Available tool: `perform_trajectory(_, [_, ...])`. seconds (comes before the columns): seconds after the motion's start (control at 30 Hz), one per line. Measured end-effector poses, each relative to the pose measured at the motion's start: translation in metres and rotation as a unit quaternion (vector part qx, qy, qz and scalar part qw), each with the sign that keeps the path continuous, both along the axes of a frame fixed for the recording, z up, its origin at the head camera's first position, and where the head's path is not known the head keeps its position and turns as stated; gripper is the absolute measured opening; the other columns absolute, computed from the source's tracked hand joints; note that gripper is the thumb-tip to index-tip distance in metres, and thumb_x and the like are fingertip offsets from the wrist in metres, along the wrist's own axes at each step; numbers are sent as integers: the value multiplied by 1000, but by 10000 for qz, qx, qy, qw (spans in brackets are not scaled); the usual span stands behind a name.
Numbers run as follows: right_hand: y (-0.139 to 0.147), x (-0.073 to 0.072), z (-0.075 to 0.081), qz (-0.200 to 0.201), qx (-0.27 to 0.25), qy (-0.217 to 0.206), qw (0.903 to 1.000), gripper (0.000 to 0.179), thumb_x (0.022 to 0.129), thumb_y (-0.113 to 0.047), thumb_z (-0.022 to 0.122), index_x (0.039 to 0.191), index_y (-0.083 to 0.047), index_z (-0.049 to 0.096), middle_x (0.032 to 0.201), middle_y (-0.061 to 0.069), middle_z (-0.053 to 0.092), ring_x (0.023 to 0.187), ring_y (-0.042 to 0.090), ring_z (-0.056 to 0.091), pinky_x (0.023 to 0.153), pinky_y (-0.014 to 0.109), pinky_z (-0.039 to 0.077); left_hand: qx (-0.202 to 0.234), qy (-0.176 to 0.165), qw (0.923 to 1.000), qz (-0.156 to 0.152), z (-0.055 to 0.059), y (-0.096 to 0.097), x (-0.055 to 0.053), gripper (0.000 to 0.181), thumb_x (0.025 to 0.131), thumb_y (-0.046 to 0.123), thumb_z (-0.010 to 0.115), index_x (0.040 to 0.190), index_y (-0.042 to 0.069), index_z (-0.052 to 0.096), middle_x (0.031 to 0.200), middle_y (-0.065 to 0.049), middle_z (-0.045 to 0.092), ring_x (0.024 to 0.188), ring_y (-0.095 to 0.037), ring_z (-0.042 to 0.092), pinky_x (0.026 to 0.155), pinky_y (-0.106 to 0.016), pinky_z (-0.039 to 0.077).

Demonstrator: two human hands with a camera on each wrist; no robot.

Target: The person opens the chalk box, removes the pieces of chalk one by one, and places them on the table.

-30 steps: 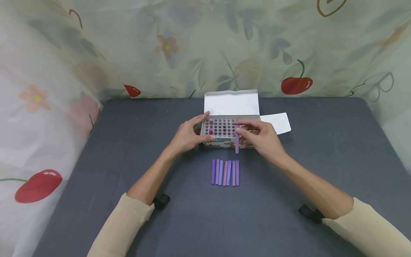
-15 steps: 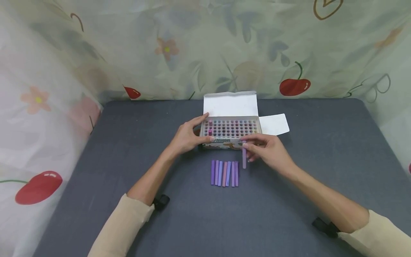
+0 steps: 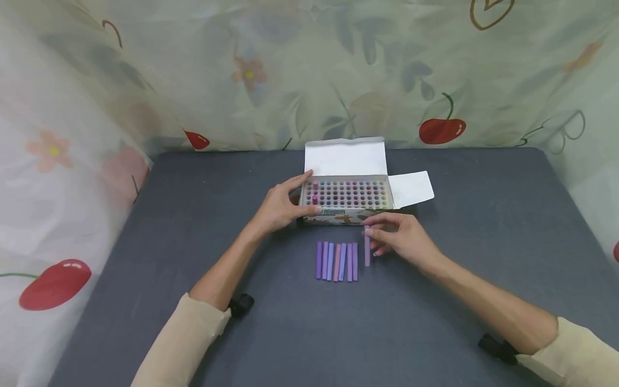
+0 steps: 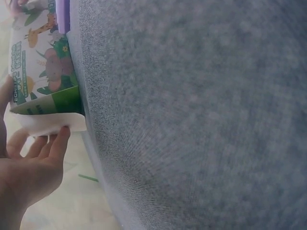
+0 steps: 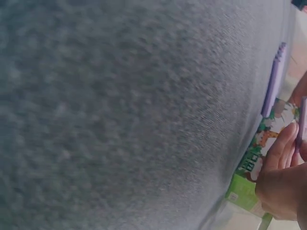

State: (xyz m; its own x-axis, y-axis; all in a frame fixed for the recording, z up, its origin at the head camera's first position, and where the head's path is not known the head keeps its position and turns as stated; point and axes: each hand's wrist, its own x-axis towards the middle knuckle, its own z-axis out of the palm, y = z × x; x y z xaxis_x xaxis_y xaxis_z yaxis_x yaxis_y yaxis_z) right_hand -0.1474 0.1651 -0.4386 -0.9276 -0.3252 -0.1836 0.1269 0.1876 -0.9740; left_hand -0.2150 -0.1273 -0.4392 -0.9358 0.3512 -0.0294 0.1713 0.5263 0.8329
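Observation:
An open chalk box (image 3: 355,217) with a holed insert stands near the back of the table. My left hand (image 3: 280,203) grips its left end, thumb at the front corner and fingers at the back and side; a white end flap (image 4: 48,123) shows under the fingertips in the left wrist view. Two pinkish-purple chalks (image 3: 315,199) stand up in holes at the left. My right hand (image 3: 406,239) pinches a light purple chalk (image 3: 367,257) near its upper end, just right of a row of several purple, blue and pink chalks (image 3: 337,263) on the table.
The white lid (image 3: 345,157) is folded up at the back of the box. A white side flap (image 3: 412,188) sticks out to the right. Behind the dark grey table (image 3: 232,177) hangs a patterned curtain (image 3: 271,102).
My right hand has moved from over the box front toward me and slightly right, carrying the light purple chalk beside the row. My left hand stays on the box.

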Motion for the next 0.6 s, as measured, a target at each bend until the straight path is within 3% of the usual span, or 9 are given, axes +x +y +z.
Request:
perform_trajectory(0.3, [1, 2, -16, 13, 69, -670, 9977, 37, 93, -11, 72, 123, 9, 65, 95, 13, 71, 77, 17, 71, 73, 39, 63, 90, -78, 9999, 56, -2, 1, 0, 88, 82, 34, 83, 156, 29, 34, 158, -8, 35, 131, -27, 51, 102, -37, 51])
perform_trajectory(0.6, [4, 1, -24, 90, 165, -847, 9962, 35, 92, -8, 71, 121, 11, 64, 100, 19, 73, 84, 20, 73, 76, 38, 62, 119, -62, 9999, 55, -2, 1, 0, 88, 83, 33, 83, 156, 29, 34, 158, -7, 35, 133, -25, 49, 103, -36, 50])
